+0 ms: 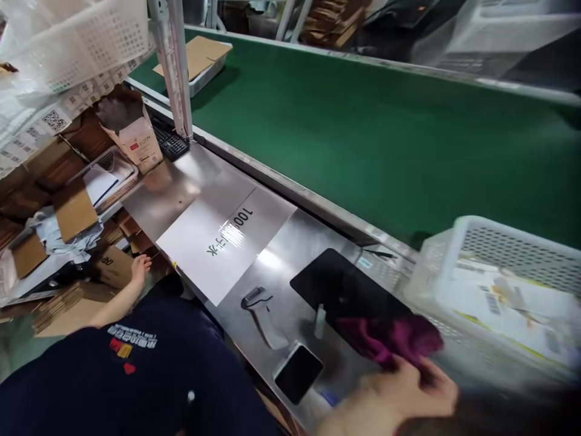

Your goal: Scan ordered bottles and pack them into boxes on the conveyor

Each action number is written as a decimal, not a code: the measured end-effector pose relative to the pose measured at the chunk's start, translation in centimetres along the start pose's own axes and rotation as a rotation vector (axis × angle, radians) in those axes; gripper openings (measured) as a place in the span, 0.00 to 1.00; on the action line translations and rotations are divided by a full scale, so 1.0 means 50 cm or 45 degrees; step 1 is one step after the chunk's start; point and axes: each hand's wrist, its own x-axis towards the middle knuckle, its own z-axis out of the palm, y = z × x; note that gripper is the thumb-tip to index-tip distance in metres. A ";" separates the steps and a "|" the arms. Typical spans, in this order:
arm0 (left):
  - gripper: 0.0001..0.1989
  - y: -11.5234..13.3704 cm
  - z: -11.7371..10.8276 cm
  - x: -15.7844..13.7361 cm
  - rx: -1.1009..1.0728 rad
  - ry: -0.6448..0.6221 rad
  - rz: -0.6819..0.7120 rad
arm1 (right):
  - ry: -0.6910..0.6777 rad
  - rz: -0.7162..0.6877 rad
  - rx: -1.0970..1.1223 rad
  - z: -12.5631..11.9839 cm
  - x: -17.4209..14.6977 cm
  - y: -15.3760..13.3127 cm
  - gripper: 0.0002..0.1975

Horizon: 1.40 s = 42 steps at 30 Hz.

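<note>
One right hand [403,387] has its fingers [431,369] curled, gripping the magenta cloth [390,339] just beyond them.

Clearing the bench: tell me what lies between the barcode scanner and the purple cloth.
In the head view, a small white bottle stands between the scanner and the cloth.

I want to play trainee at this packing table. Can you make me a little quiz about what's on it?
1. True or false: the right hand holds a purple cloth.
2. What lies nearest the phone? A) scanner B) keyboard C) basket
3. Fill in: the left hand reaches down toward brown ____ boxes.

Key: 1 true; 2 A; 3 cardboard.
</note>
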 end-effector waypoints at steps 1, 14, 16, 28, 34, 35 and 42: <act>0.15 0.009 -0.008 0.013 -0.004 -0.027 0.076 | -0.053 -0.083 0.004 0.008 -0.043 0.002 0.15; 0.24 0.041 0.017 0.119 0.177 -0.982 0.826 | -1.997 -1.683 -0.711 0.465 -0.554 -0.138 0.29; 0.21 0.034 0.023 0.122 0.189 -1.054 0.902 | -1.920 -1.498 -0.929 0.544 -0.483 -0.161 0.29; 0.18 -0.009 0.021 0.095 0.198 -0.537 1.733 | -1.399 -1.009 -1.293 0.473 -0.425 -0.180 0.31; 0.16 0.002 0.036 0.080 0.225 -0.741 1.646 | -1.631 -1.017 -1.165 0.218 -0.533 -0.115 0.30; 0.15 0.004 0.038 0.076 0.233 -0.731 1.647 | -1.562 -0.955 -1.167 0.248 -0.491 -0.113 0.29; 0.13 0.019 0.031 0.033 0.232 -0.353 1.685 | -0.856 -0.461 -0.784 0.524 -0.085 -0.107 0.29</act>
